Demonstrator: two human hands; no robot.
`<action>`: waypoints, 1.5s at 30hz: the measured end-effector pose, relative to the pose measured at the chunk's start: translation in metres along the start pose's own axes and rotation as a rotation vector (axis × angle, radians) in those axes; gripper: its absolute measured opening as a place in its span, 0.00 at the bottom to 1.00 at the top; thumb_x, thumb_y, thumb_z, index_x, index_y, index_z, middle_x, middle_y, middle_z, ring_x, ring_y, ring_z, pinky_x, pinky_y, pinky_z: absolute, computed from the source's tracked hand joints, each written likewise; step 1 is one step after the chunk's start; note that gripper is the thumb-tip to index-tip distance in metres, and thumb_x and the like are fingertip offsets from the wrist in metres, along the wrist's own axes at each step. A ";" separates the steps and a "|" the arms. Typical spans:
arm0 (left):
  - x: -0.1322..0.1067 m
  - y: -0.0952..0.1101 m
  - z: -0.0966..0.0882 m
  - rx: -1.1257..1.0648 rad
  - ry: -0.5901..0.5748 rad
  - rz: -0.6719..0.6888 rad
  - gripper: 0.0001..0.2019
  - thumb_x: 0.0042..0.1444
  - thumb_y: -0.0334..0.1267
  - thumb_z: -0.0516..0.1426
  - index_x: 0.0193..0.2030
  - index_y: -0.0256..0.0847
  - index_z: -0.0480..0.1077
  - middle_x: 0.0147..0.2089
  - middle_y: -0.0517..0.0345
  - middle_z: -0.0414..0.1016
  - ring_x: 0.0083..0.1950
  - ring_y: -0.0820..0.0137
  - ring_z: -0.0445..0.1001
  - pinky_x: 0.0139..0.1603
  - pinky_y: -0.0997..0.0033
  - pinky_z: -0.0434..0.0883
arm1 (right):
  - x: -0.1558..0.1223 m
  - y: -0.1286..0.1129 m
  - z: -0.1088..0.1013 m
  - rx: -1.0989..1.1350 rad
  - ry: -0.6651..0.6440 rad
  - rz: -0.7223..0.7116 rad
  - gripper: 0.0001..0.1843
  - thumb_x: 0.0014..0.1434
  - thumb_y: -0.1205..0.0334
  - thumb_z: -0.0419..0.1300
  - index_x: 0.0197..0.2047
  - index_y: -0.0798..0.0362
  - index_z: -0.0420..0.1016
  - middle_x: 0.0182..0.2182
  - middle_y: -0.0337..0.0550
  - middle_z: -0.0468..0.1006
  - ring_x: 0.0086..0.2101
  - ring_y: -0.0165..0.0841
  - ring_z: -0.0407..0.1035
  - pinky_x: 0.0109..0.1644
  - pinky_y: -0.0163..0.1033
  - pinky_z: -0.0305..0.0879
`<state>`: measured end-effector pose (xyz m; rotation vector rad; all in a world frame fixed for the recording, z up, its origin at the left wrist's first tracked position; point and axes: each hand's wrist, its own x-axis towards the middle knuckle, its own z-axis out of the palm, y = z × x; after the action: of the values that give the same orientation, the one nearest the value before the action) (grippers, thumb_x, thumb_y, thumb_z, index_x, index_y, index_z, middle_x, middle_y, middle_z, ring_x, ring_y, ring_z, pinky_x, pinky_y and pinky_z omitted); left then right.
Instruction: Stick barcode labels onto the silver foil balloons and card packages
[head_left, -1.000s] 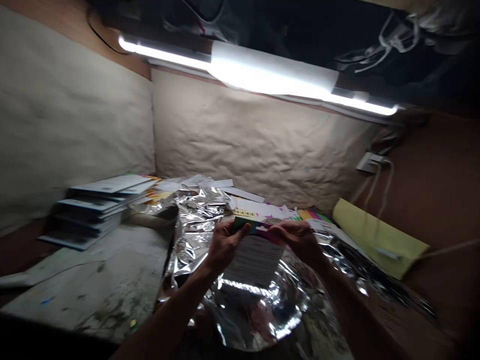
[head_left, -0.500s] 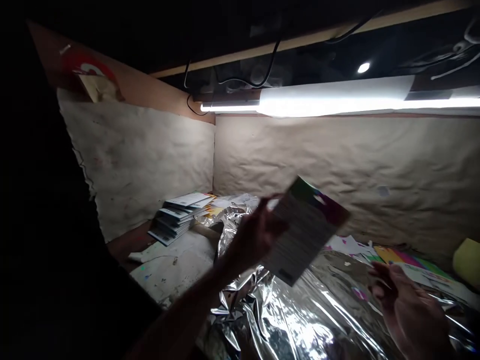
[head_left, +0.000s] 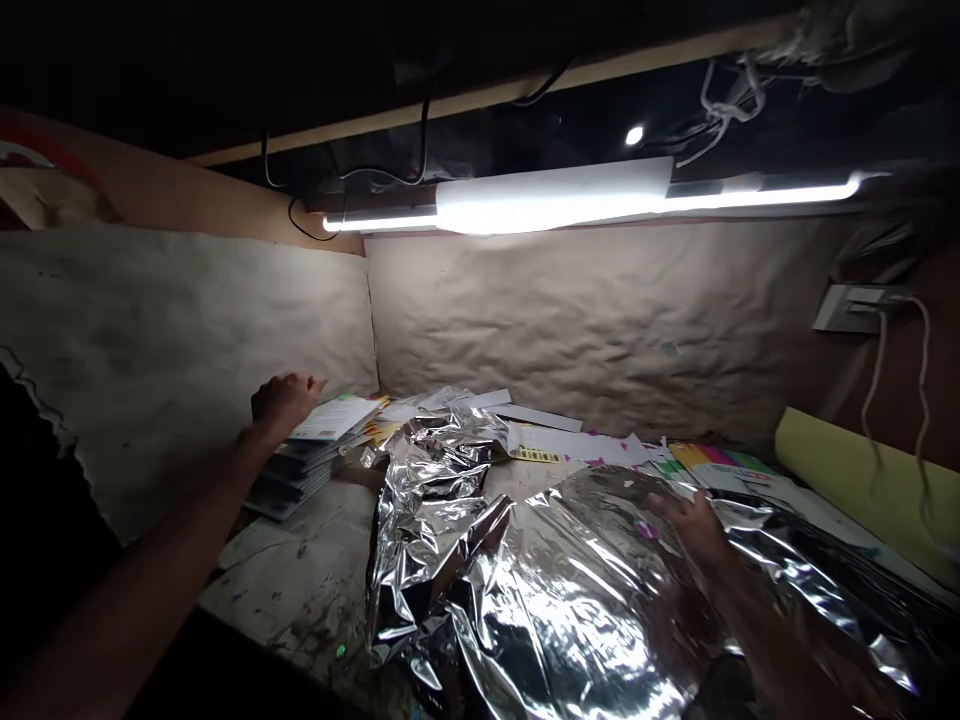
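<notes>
My left hand [head_left: 285, 402] is over the left edge of a stack of printed cards [head_left: 296, 478], its fingers loosely bent and nothing visible in them. The top card [head_left: 334, 418], white with some green at its far edge, lies on the stack under the hand. My right hand [head_left: 696, 522] is open over a wide sheet of shiny silver film [head_left: 570, 590], fingers stretched to the left. Whether its fingertips touch the film, I cannot tell. Crumpled film [head_left: 431, 480] bunches up between the stack and the flat part.
White paper strips [head_left: 544, 418] lie along the back wall. Right of them are colourful striped cards [head_left: 720, 460] and a yellow roll [head_left: 862, 490]. A lit tube lamp [head_left: 555, 205] hangs above. White cables [head_left: 877, 380] drop from a wall socket [head_left: 847, 308] at the right.
My left hand has carried a card leftward to the stack, where a card lies on top. My right hand has shifted left over the film. The view has turned right.
</notes>
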<state>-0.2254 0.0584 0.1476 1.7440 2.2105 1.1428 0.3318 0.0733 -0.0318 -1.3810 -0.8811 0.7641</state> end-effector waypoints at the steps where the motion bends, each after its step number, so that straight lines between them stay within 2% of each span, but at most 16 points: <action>1: -0.011 -0.001 0.013 -0.001 -0.034 -0.058 0.23 0.59 0.53 0.54 0.24 0.33 0.68 0.26 0.47 0.73 0.43 0.55 0.73 0.45 0.63 0.67 | 0.002 0.004 0.000 -0.089 0.016 0.000 0.56 0.41 0.45 0.68 0.69 0.55 0.50 0.65 0.63 0.58 0.60 0.51 0.62 0.55 0.48 0.69; 3: -0.036 -0.003 0.044 -0.028 -0.170 -0.164 0.28 0.52 0.61 0.56 0.18 0.34 0.67 0.19 0.45 0.70 0.35 0.53 0.74 0.37 0.63 0.68 | 0.002 0.009 0.006 -0.234 -0.012 -0.039 0.56 0.45 0.42 0.64 0.70 0.58 0.47 0.67 0.63 0.53 0.64 0.52 0.54 0.61 0.53 0.61; 5: -0.060 -0.004 0.080 -0.120 -0.334 -0.192 0.30 0.45 0.65 0.59 0.17 0.35 0.67 0.17 0.48 0.69 0.26 0.57 0.73 0.29 0.65 0.67 | -0.004 0.011 0.017 -0.327 -0.093 -0.107 0.55 0.47 0.41 0.61 0.70 0.59 0.47 0.67 0.62 0.55 0.64 0.53 0.53 0.63 0.55 0.57; 8: -0.088 0.002 0.124 -0.325 -0.463 -0.103 0.28 0.42 0.64 0.60 0.24 0.34 0.72 0.22 0.54 0.71 0.24 0.66 0.70 0.26 0.70 0.65 | -0.024 0.010 0.042 -0.395 -0.254 -0.190 0.52 0.48 0.40 0.59 0.69 0.62 0.53 0.63 0.64 0.61 0.61 0.54 0.58 0.62 0.56 0.58; 10: -0.098 0.013 0.141 -0.439 -0.487 -0.012 0.26 0.46 0.61 0.57 0.28 0.34 0.72 0.23 0.57 0.70 0.23 0.70 0.68 0.26 0.72 0.64 | -0.040 0.004 0.061 -0.386 -0.381 -0.231 0.48 0.49 0.40 0.58 0.66 0.63 0.59 0.62 0.64 0.64 0.59 0.53 0.62 0.62 0.55 0.59; 15: -0.113 0.058 0.155 -0.575 -0.425 0.276 0.17 0.54 0.48 0.55 0.26 0.35 0.70 0.25 0.60 0.68 0.27 0.73 0.66 0.28 0.75 0.62 | -0.067 -0.046 0.118 -0.291 -0.594 -0.383 0.38 0.54 0.33 0.53 0.54 0.56 0.73 0.57 0.54 0.72 0.57 0.47 0.65 0.59 0.48 0.62; 18: -0.125 0.082 0.163 -0.570 -0.427 0.438 0.10 0.53 0.40 0.57 0.27 0.36 0.73 0.28 0.60 0.72 0.31 0.72 0.68 0.33 0.76 0.63 | -0.075 -0.083 0.158 -0.342 -0.836 -0.409 0.34 0.58 0.31 0.47 0.41 0.53 0.75 0.44 0.48 0.78 0.46 0.43 0.70 0.51 0.44 0.66; 22: -0.143 0.087 0.176 -0.503 -0.418 0.516 0.06 0.49 0.32 0.57 0.25 0.34 0.74 0.23 0.61 0.69 0.26 0.74 0.66 0.28 0.76 0.60 | -0.080 -0.103 0.198 -0.490 -1.166 -0.265 0.30 0.55 0.33 0.55 0.22 0.54 0.68 0.18 0.38 0.68 0.22 0.30 0.62 0.26 0.36 0.62; 26: -0.162 0.083 0.171 -0.437 -0.395 0.564 0.06 0.49 0.30 0.56 0.26 0.35 0.74 0.22 0.63 0.67 0.25 0.76 0.63 0.28 0.76 0.59 | -0.075 -0.102 0.219 -0.590 -1.301 -0.162 0.26 0.50 0.44 0.66 0.17 0.55 0.65 0.13 0.34 0.62 0.16 0.25 0.55 0.18 0.31 0.52; 29: -0.185 0.088 0.152 -0.347 -0.381 0.591 0.05 0.52 0.36 0.58 0.32 0.39 0.75 0.31 0.59 0.73 0.31 0.72 0.68 0.35 0.74 0.63 | -0.070 -0.107 0.232 -0.595 -1.227 -0.181 0.18 0.50 0.54 0.68 0.20 0.58 0.70 0.15 0.37 0.67 0.17 0.25 0.59 0.19 0.29 0.54; 32: -0.212 0.093 0.136 -0.121 -0.303 0.511 0.29 0.45 0.51 0.65 0.53 0.44 0.70 0.50 0.50 0.72 0.46 0.59 0.72 0.43 0.66 0.67 | -0.065 -0.120 0.242 -0.535 -1.040 -0.261 0.15 0.60 0.54 0.59 0.32 0.58 0.75 0.25 0.43 0.75 0.23 0.26 0.67 0.25 0.28 0.60; 34: -0.226 0.092 0.132 0.046 -0.272 0.424 0.35 0.42 0.46 0.67 0.58 0.45 0.66 0.53 0.49 0.71 0.49 0.56 0.72 0.43 0.65 0.68 | -0.062 -0.127 0.247 -0.513 -0.926 -0.313 0.20 0.67 0.50 0.48 0.43 0.57 0.74 0.36 0.47 0.78 0.30 0.27 0.72 0.30 0.28 0.63; 36: -0.236 0.087 0.134 0.191 -0.238 0.347 0.19 0.50 0.35 0.62 0.50 0.44 0.71 0.45 0.52 0.74 0.43 0.60 0.75 0.38 0.69 0.67 | -0.058 -0.129 0.251 -0.556 -0.846 -0.344 0.26 0.68 0.45 0.44 0.46 0.56 0.73 0.41 0.49 0.79 0.36 0.30 0.74 0.35 0.30 0.65; 38: -0.242 0.076 0.137 0.237 -0.167 0.324 0.07 0.56 0.29 0.54 0.36 0.42 0.73 0.35 0.55 0.75 0.36 0.65 0.75 0.33 0.72 0.64 | -0.053 -0.123 0.253 -0.661 -0.786 -0.348 0.28 0.63 0.40 0.50 0.42 0.58 0.76 0.40 0.52 0.79 0.39 0.37 0.74 0.38 0.34 0.66; 42: -0.250 0.042 0.137 0.012 0.029 0.334 0.13 0.61 0.39 0.54 0.26 0.40 0.70 0.26 0.59 0.73 0.27 0.72 0.71 0.29 0.75 0.62 | -0.032 -0.093 0.238 -0.919 -0.613 -0.265 0.26 0.56 0.42 0.61 0.43 0.59 0.77 0.46 0.59 0.77 0.48 0.50 0.70 0.46 0.44 0.65; 45: -0.258 0.016 0.132 -0.153 0.097 0.208 0.17 0.57 0.48 0.57 0.23 0.39 0.70 0.20 0.62 0.70 0.22 0.74 0.66 0.26 0.77 0.61 | -0.015 -0.064 0.213 -1.052 -0.493 -0.188 0.24 0.56 0.47 0.63 0.47 0.58 0.76 0.51 0.62 0.74 0.52 0.54 0.67 0.49 0.49 0.64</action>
<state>-0.0590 -0.1011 -0.0282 1.9248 1.9663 1.4284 0.1353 0.1606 0.0276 -1.9889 -1.9473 0.4892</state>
